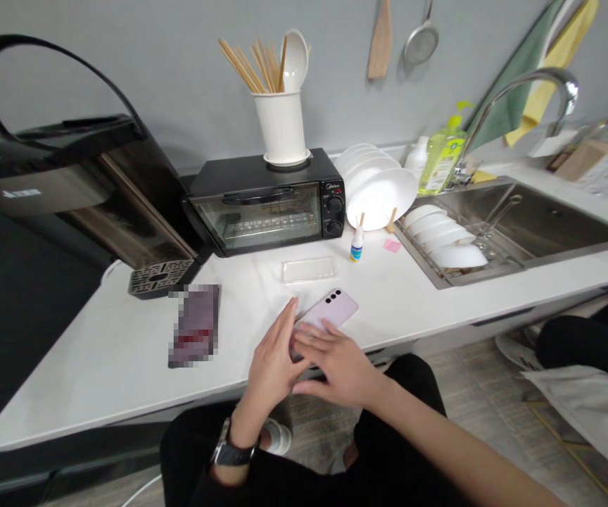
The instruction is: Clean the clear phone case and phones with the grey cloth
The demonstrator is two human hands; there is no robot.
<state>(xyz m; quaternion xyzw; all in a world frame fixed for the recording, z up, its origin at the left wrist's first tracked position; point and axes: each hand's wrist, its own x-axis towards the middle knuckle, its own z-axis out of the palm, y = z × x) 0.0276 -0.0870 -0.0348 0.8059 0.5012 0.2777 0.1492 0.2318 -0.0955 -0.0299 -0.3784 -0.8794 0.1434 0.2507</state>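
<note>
A pink phone (332,310) lies face down on the white counter (124,331), its camera end pointing away from me. My left hand (272,359) rests at the phone's near left edge with fingers stretched out. My right hand (336,359) lies flat over the phone's near end, fingers spread and pointing left. Neither hand grips the phone. A clear phone case (309,269) lies just beyond the phone. A small dropper bottle (357,244) stands further back, and a pink scrap (392,246) lies to its right.
A dark blurred-out card or device (194,325) lies left of the phone. A black toaster oven (267,201) with a white utensil holder (281,127) stands at the back. White plates (381,190) lean in a rack beside the steel sink (526,225). A large black appliance (72,183) fills the left.
</note>
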